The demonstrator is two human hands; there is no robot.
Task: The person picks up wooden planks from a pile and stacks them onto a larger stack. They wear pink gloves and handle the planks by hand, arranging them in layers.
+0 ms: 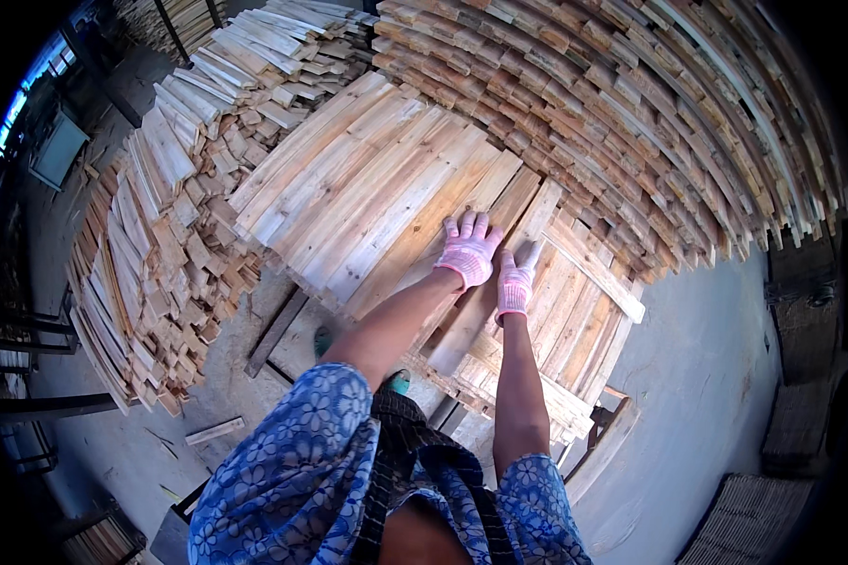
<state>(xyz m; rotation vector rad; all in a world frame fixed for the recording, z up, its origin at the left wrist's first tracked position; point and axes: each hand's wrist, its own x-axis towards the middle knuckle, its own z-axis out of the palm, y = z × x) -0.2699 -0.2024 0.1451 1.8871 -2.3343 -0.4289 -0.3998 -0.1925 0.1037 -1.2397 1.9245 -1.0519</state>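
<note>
Closest to us we see blue sleeves with pale flowers [287,461] and a dark striped cloth apron [396,443]. A green shoe [399,381] peeks out below the boards. Past it we see a big, flat bed of pale wooden boards [349,198], laid side by side. The long, narrow, smooth wooden plank [471,323] lies on the bed, slanting between and under the hands. The right hand [516,276], in a pink and white knit glove, touches the plank's right side with its fingers pointing away from us. We cannot tell if it pinches the edge. The left hand [469,250], in a matching glove, is spread wide, palm down, on the wood just left of the plank. To the right, two pale wooden bars [601,271] lie across more boards. Farther off, we see a messy heap of cut wood pieces [174,250] on the left and a tall, brown stack of long boards [612,122] on the right.
</note>
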